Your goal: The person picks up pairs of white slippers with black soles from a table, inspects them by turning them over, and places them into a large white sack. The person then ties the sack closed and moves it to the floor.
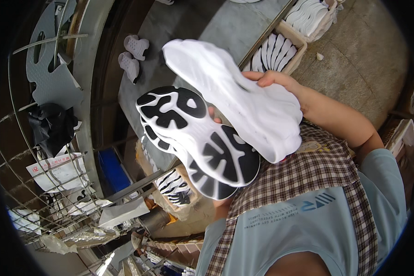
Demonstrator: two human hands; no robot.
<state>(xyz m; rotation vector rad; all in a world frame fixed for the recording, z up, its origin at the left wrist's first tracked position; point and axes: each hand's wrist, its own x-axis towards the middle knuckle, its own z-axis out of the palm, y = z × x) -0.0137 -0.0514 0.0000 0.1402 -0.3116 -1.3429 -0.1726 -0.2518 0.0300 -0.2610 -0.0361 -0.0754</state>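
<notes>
My right hand (277, 81) grips a white shoe sole (237, 99) by its edge, the thumb and fingers closed on its side. This sole is tilted, its moulded white side toward me. Just left of it, my left hand (215, 115) holds a stack of white soles with black tread pads (188, 133), tread side up. At least two soles overlap in that stack. Only the left fingertips show beside the stack, and the rest of that hand is hidden behind it. The white sole partly overlaps the stack's right edge.
A box of black-and-white soles (275, 51) stands beyond my right hand, near another box of white soles (308, 18). White shoes (134, 57) lie on the grey work surface (165, 34). A bag of soles (175, 186) sits below the stack. A wire rack (20, 158) and blue bin (113, 170) stand left.
</notes>
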